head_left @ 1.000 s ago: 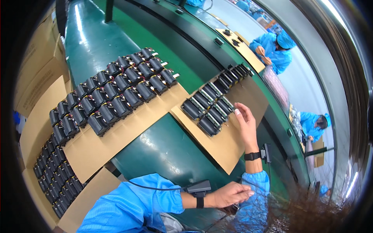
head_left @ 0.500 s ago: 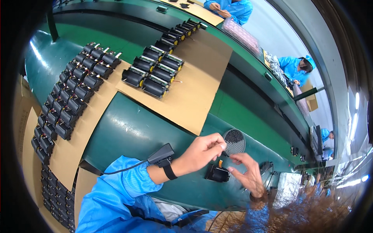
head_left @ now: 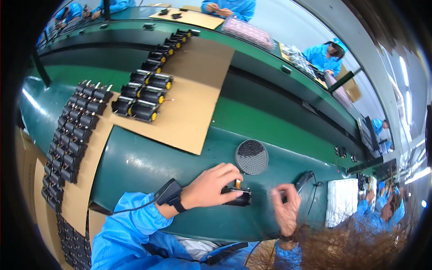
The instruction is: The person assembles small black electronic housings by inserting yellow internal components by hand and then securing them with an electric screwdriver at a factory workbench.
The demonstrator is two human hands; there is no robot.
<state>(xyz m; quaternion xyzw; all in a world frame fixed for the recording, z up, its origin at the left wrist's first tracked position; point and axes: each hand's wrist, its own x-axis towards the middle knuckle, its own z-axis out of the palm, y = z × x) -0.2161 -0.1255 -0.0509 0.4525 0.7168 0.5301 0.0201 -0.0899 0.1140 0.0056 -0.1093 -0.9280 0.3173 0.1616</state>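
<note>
A small black plastic housing [head_left: 240, 198] with an orange ribbon cable [head_left: 238, 183] lies on the green bench in front of me. My left hand [head_left: 215, 185] grips its left end, thumb along the near side and fingers over the far side. To the right of the housing, apart from it, my right hand [head_left: 288, 208] is raised with its fingers curled. Motion blurs its fingertips, so I cannot see whether anything is between them. A round grey dish [head_left: 252, 157], holding many small dark pieces, stands just beyond the housing.
A black corded hand tool [head_left: 304, 181] lies right of my right hand, near a white stack [head_left: 342, 202]. Cardboard sheets [head_left: 193, 117] at the left bear rows of black roller units [head_left: 146, 96] and black housings [head_left: 74, 139]. Co-workers in blue [head_left: 321, 56] sit across the line.
My left hand has come down from beside the dish onto the black housing. My right hand has drawn away from the housing, its spread fingers now curled. The view has shifted right.
</note>
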